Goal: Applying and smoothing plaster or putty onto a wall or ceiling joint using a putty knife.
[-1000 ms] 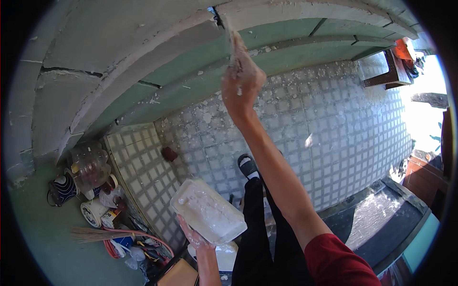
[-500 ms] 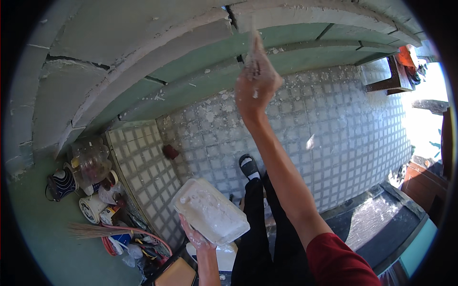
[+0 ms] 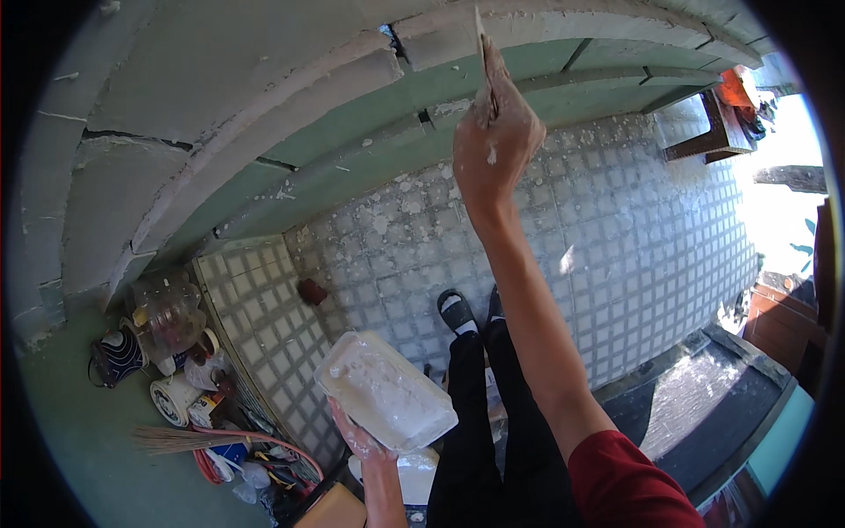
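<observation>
My left hand (image 3: 356, 433) grips a rectangular translucent plastic tub (image 3: 444, 426) from its near left side. White putty (image 3: 378, 383) lies smeared inside the tub. At the top, my right hand (image 3: 498, 145) is stretched out and closed around a putty knife (image 3: 479, 25), whose thin blade appears edge-on. The blade points up in front of the pale moulded ledge (image 3: 546, 25) of the wall; whether it touches is hard to tell. White smears mark both hands.
Putty spots cover the grey tiled floor (image 3: 528, 238). A tiled block (image 3: 255, 290) stands at left, beside plastic bottles (image 3: 167, 312), a broom (image 3: 167, 438) and several containers. A dark-topped counter (image 3: 678, 422) lies lower right, a wooden piece of furniture (image 3: 726, 132) upper right.
My right hand and the putty knife have moved slightly right. The view has shifted a little, and a second foot now shows. The tub stays in my left hand.
</observation>
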`<state>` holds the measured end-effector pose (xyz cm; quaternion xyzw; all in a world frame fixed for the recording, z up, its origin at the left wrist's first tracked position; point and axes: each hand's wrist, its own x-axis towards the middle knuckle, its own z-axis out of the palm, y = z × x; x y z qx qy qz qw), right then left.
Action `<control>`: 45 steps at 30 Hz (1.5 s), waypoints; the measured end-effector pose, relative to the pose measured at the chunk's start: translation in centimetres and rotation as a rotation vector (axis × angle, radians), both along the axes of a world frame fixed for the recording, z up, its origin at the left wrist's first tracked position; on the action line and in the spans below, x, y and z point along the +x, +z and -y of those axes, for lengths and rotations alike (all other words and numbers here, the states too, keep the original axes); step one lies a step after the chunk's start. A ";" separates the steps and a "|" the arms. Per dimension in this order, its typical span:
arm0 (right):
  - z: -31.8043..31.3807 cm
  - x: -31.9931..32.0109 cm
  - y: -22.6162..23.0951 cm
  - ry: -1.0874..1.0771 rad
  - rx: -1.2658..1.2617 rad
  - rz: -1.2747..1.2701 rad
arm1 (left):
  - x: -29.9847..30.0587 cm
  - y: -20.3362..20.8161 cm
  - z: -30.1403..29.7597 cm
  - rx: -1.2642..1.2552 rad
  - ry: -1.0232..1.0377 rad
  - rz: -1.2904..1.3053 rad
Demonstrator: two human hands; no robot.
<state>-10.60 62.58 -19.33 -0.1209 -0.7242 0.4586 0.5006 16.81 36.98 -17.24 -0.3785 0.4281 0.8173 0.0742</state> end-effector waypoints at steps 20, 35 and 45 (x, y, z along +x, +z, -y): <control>-1.1 -2.9 -5.0 0.157 0.546 0.173 | 0.1 -0.9 -0.2 0.088 0.089 0.058; -3.2 -0.9 -9.7 0.152 0.602 0.203 | 0.7 -0.6 1.1 0.042 0.118 0.069; -7.6 1.2 -0.7 -0.019 0.138 0.188 | 0.1 0.4 1.2 0.062 0.111 0.040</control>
